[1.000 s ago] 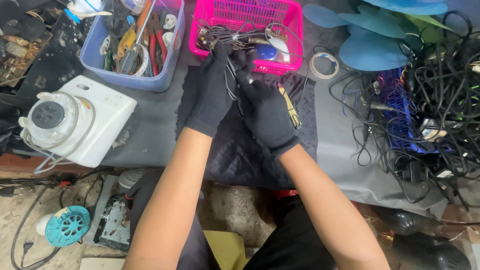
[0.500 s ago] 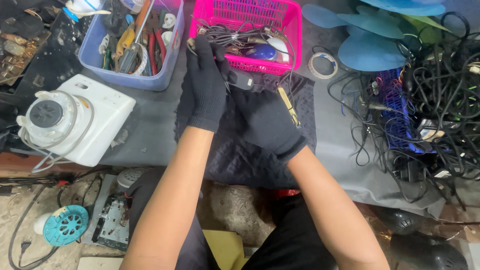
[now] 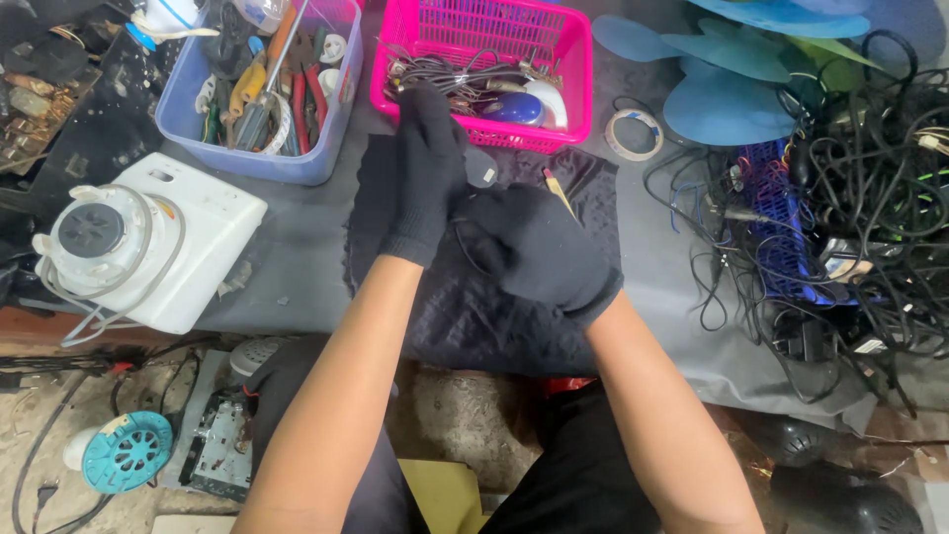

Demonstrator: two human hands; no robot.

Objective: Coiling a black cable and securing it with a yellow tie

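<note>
Since half a second ago, my left hand (image 3: 427,168) is sliding back from the pink basket (image 3: 573,69) rim toward frame centre, fingers curled over a small dark disc (image 3: 481,168) lying just right of it. My right hand (image 3: 539,247) is sitting lower, closed into a fist, gripping a thin black wire (image 3: 465,247) looping out on its left. Both are working over the black cloth (image 3: 474,316). I cannot tell whether the disc is pinched or only touched. Blue tray (image 3: 297,163) is sitting upper left.

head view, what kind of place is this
Probably a small electronics repair bench: a blue tub of hand tools, a tangle of black cables, and a loose circuit board on the floor.
</note>
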